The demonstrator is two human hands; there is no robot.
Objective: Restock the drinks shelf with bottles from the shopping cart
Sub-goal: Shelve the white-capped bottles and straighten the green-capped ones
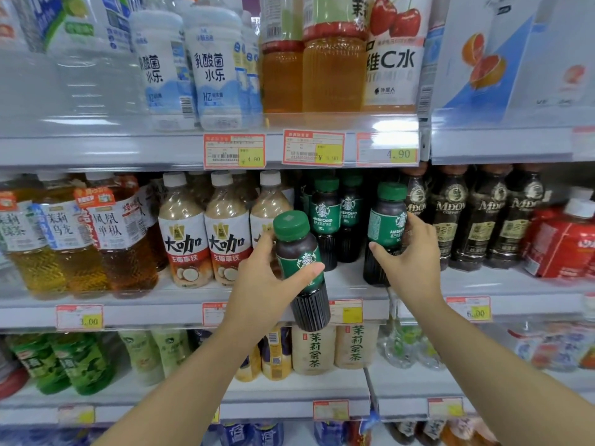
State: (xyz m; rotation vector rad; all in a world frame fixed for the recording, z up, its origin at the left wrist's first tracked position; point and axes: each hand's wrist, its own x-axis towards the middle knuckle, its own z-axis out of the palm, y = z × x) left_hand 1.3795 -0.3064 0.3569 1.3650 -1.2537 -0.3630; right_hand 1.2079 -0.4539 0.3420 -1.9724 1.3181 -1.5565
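My left hand (262, 278) grips a dark coffee bottle (301, 268) with a green cap and green label, tilted, in front of the middle shelf (180, 312). My right hand (410, 259) is wrapped around a second coffee bottle (384, 226) of the same kind, which stands upright on that shelf at its front edge. Two more green-capped coffee bottles (325, 217) stand further back between the two hands. The shopping cart is out of view.
Milky latte bottles (206, 233) stand left of the coffee row, dark MDOV coffee bottles (476, 220) to the right. Amber tea bottles (80, 239) fill the far left. Shelves above and below are packed with drinks; price tags (314, 148) line the rails.
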